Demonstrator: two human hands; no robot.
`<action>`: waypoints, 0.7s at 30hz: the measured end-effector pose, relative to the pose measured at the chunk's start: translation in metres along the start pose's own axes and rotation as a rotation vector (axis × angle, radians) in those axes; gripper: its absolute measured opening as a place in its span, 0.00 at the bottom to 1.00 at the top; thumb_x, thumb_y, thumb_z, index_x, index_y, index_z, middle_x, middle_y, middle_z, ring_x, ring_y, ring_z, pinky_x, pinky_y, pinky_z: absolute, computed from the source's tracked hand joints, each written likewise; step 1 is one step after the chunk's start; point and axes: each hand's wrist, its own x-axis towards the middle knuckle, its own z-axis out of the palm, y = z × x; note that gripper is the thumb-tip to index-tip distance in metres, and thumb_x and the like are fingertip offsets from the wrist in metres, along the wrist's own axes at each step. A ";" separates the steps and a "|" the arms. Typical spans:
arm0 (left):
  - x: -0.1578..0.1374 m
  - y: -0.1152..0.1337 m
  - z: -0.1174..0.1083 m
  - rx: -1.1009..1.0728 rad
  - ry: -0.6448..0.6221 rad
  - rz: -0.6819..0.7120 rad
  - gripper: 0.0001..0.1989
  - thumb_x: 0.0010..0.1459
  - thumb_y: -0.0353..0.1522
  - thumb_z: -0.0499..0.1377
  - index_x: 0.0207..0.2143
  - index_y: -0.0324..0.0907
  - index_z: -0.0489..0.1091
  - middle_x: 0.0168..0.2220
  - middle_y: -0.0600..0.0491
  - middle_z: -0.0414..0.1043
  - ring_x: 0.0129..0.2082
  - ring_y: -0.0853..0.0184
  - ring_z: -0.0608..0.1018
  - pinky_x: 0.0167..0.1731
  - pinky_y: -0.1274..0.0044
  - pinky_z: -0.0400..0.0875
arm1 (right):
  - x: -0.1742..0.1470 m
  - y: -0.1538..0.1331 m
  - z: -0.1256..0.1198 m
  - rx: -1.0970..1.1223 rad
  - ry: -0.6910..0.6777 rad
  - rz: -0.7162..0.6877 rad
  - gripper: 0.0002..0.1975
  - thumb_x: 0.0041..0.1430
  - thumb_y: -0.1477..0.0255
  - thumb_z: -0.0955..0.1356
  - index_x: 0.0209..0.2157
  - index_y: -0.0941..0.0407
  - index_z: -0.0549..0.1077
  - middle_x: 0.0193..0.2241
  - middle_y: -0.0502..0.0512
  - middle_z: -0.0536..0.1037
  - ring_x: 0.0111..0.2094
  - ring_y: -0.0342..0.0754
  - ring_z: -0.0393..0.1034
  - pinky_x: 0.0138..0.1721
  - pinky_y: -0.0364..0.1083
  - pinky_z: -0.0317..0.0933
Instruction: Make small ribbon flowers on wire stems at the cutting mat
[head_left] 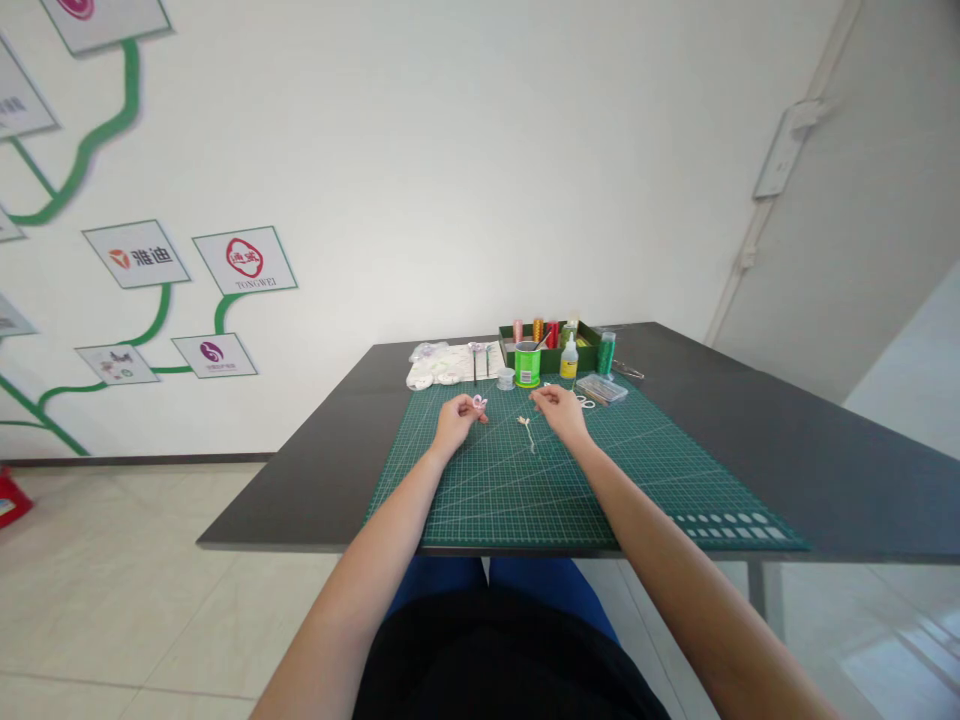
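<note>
My left hand is closed in a pinch on a small pale pink looped piece, possibly a petal shape of wire or thread. Across from it, my right hand has its thumb and fingers pressed together above the mat; whatever it may hold is too fine to see. Between the hands, a small cream-coloured piece with a thin pale stem lies on the green cutting mat. White-handled scissors rest just beyond my right hand, partly hidden by it.
Behind the hands stand a bright green tin, a yellow glue bottle, a clear spool and a green thread spool. A dark green box holds coloured spools. A clear case lies right; a white cloth lies left.
</note>
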 end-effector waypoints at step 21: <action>-0.003 0.001 0.004 -0.087 -0.007 -0.115 0.16 0.47 0.40 0.71 0.28 0.38 0.72 0.30 0.48 0.81 0.30 0.63 0.82 0.39 0.71 0.72 | -0.008 0.015 0.010 -0.391 -0.214 0.013 0.06 0.49 0.75 0.73 0.21 0.56 0.76 0.25 0.58 0.80 0.34 0.53 0.76 0.38 0.47 0.64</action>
